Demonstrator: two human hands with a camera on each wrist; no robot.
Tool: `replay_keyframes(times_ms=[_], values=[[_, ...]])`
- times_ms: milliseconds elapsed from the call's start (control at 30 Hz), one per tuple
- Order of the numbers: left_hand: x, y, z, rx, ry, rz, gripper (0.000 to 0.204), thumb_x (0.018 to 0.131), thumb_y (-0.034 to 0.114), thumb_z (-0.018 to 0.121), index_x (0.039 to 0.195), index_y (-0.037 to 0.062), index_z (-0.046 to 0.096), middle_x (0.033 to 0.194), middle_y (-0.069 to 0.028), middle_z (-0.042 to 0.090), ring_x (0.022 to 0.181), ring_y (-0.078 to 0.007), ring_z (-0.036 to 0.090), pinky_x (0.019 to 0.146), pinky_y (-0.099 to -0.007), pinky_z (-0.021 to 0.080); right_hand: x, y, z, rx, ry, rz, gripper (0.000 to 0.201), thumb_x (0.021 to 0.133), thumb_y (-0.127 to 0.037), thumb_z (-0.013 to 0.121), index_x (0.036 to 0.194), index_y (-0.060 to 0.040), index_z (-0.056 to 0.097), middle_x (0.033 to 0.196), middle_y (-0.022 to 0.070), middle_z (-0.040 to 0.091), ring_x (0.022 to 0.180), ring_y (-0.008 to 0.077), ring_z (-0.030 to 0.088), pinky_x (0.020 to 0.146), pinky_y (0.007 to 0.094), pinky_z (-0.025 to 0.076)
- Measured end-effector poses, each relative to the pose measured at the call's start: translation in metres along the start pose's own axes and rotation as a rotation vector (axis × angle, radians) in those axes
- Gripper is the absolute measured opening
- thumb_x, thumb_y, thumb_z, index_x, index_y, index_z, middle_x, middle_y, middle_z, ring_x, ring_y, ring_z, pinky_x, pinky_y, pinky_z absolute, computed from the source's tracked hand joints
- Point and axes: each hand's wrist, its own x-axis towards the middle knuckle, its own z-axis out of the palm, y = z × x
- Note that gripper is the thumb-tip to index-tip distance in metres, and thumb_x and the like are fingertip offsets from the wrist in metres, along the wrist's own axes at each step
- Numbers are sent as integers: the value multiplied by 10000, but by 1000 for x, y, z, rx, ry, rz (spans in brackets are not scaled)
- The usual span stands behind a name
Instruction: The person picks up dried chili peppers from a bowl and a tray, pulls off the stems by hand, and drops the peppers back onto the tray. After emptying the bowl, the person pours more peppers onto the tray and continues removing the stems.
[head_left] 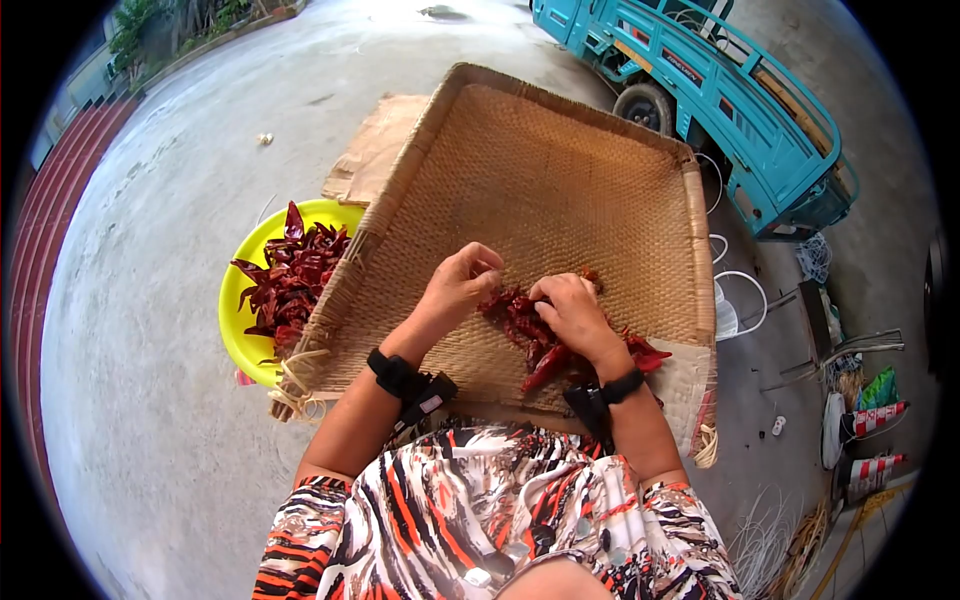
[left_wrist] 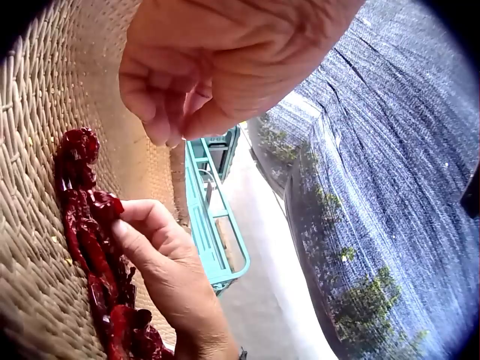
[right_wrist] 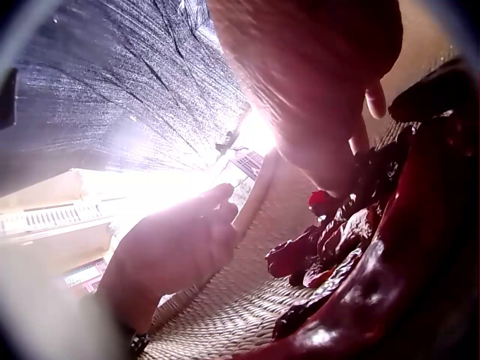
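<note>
Dark red dried chillies [head_left: 540,362] lie in a row on the woven tray [head_left: 560,170], near its front side. My right hand [head_left: 575,312] is over this row; in the left wrist view its thumb and forefinger pinch a chilli [left_wrist: 107,203]. My left hand [head_left: 460,288] is raised just left of the row. Its fingers [left_wrist: 154,120] curl in and meet the thumb, and nothing shows between their tips. From the right wrist, the chillies [right_wrist: 349,232] appear close under the right hand, whose fingertips are partly hidden.
A yellow basin [head_left: 236,335] full of dried chillies [head_left: 295,275] stands left of the tray. Flat cardboard [head_left: 378,150] lies behind it. A blue cargo tricycle [head_left: 700,95] is parked at the back right. A white bucket [head_left: 725,312] stands at the tray's right side.
</note>
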Motion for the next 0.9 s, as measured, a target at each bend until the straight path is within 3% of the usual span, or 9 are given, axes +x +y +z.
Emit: replay_keyframes(times_ms=[100,267,367,567,700,767,833,900], values=[[-4,8,2,108,-10,24,195,915,142,623,1069,32,577,816,-7,571,719,-68,516,618,-232,452,0,-6,-5,215,151,21,121,827,-88,616,945,-60,616,926,90,642,984,286,564,895,410,411],[-7,10,12,137,-34,221,227,914,155,646,1107,42,603,817,-2,579,727,-74,525,637,-234,465,1,-23,-18,553,121,118,117,886,-87,592,989,-32,597,879,101,619,870,225,590,780,344,469],[-7,18,8,56,-185,36,249,932,192,630,1117,28,598,821,-5,584,731,-75,533,647,-234,470,1,-30,-21,677,100,162,111,923,-96,570,1006,-26,593,872,62,607,840,150,580,745,300,478],[-7,18,9,38,-169,5,246,993,221,534,1068,-7,588,827,-3,584,732,-73,538,660,-234,473,7,-35,-12,1028,131,186,144,982,-137,528,1051,-21,574,896,10,592,837,58,539,750,232,473],[-6,19,4,-148,-114,-6,231,1007,228,500,1024,14,585,835,-6,594,716,-71,539,641,-224,468,13,-45,-12,1085,216,154,244,1014,-240,488,1095,-20,555,904,21,601,815,63,561,735,221,485],[-4,19,2,-245,-29,32,227,1007,236,498,1013,26,583,840,-8,601,702,-70,537,631,-220,463,12,-50,-17,1114,330,264,302,1022,-297,457,1105,-22,552,908,26,611,800,77,579,722,228,495],[-5,34,-6,-640,20,-30,201,1004,233,495,1002,47,572,830,-18,599,712,-85,536,631,-210,448,12,-46,-17,1143,374,334,353,1028,-344,425,1108,-25,553,910,29,618,783,89,591,710,233,503],[2,23,-19,-935,7,121,198,1003,224,493,1029,42,566,836,-20,581,724,-88,533,616,-199,434,11,-30,-11,1173,354,369,397,1032,-382,393,1102,-28,558,908,31,623,764,98,596,700,236,508]])
